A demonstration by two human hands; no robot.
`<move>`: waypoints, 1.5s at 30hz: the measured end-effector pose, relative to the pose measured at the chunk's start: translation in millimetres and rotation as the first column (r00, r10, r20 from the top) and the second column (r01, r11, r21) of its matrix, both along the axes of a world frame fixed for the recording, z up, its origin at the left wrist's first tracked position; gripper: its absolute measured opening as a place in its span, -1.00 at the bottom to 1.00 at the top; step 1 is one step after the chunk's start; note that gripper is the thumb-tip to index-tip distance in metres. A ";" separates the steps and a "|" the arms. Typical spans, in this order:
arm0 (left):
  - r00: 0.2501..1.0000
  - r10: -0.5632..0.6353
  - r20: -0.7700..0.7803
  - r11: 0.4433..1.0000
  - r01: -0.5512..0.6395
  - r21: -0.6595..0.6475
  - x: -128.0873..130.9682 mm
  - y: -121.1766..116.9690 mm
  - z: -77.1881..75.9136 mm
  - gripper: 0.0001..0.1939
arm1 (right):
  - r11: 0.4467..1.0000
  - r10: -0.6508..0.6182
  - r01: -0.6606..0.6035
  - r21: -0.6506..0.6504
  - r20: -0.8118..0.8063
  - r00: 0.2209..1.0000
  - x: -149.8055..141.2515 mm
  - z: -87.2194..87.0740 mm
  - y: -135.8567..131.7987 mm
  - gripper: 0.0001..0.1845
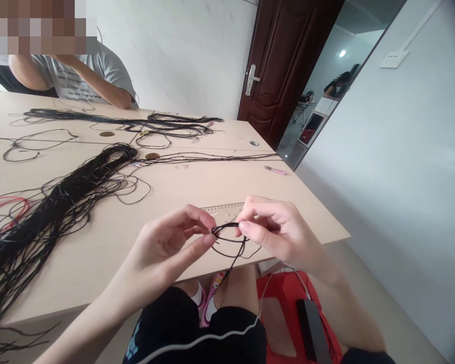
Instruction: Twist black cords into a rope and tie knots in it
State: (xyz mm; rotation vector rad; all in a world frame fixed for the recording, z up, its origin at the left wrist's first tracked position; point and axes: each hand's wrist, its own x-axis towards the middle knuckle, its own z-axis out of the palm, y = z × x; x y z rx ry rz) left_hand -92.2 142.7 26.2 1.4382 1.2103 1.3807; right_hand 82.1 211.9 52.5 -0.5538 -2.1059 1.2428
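My left hand and my right hand meet above the near edge of the pale wooden table. Both pinch a thin black cord looped between their fingertips, its loose end hanging down toward my lap. A clear ruler lies on the table just behind the hands.
A thick bundle of black cords sprawls across the table's left, with more strands at the far side and red cord at the left edge. A pink tool lies near the right edge. Another person sits opposite. A red stool stands below.
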 end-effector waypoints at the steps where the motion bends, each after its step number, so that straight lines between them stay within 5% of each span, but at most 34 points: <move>1: 1.000 0.003 0.008 1.000 -0.003 0.002 0.4 0.0 -0.1 -0.93 | 1.000 0.001 -0.001 -0.002 0.002 1.000 0.1 -0.1 0.0 -0.85; 16: 0.991 0.012 0.131 0.996 0.000 -0.091 -1.9 3.1 -0.9 -0.87 | 0.999 -0.047 0.047 -0.003 0.030 0.998 1.9 -0.8 4.2 -0.84; 29: 0.998 0.065 0.013 0.997 -0.065 -0.049 1.4 -0.1 2.0 -0.88 | 0.999 -0.031 0.031 -0.017 0.016 0.999 2.0 0.1 2.8 -0.82; 45: 0.990 -0.051 0.133 0.997 0.057 -0.044 -1.2 3.1 -5.5 -0.78 | 0.999 -0.040 0.040 -0.015 0.015 0.999 0.0 -0.8 0.7 -0.82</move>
